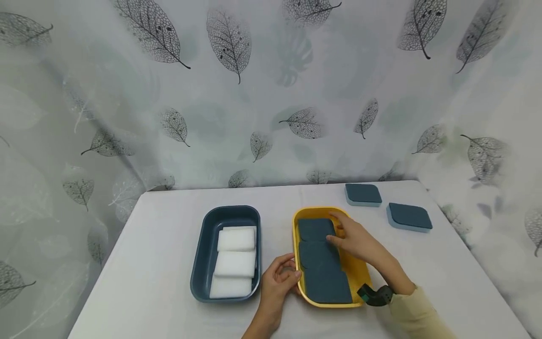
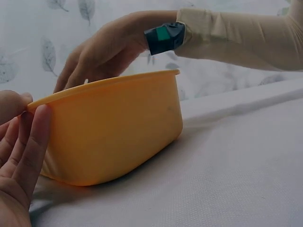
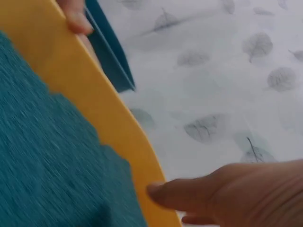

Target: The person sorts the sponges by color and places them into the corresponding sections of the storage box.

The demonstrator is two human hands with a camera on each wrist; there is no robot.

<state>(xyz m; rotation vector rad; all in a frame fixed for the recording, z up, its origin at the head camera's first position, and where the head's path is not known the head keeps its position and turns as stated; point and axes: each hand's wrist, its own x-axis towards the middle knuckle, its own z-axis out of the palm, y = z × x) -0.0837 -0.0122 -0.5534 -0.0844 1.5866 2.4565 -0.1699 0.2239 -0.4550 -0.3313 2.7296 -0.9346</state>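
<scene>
A yellow plastic tub (image 1: pixel 357 274) on the white table holds several dark teal scouring sponges (image 1: pixel 328 285) in an overlapping row. My left hand (image 1: pixel 275 285) pinches the tub's left rim, thumb on top and fingers against the outer wall (image 2: pixel 113 127), as the left wrist view shows. Over the far end of the tub reaches my right hand (image 1: pixel 355 242), thumb and forefinger spread beside the farthest sponge (image 1: pixel 314 230). In the right wrist view its thumb (image 3: pixel 165 193) lies against the yellow wall, apart from the sponges; its other fingertips are mostly hidden.
Left of my left hand stands a dark blue tub (image 1: pixel 204 263) with several white sponge blocks (image 1: pixel 234 264) in it. Two more teal sponges, one farther back (image 1: pixel 363 194) and one nearer (image 1: pixel 409 216), lie at the table's back right. A leaf-patterned curtain (image 1: pixel 271 103) hangs behind.
</scene>
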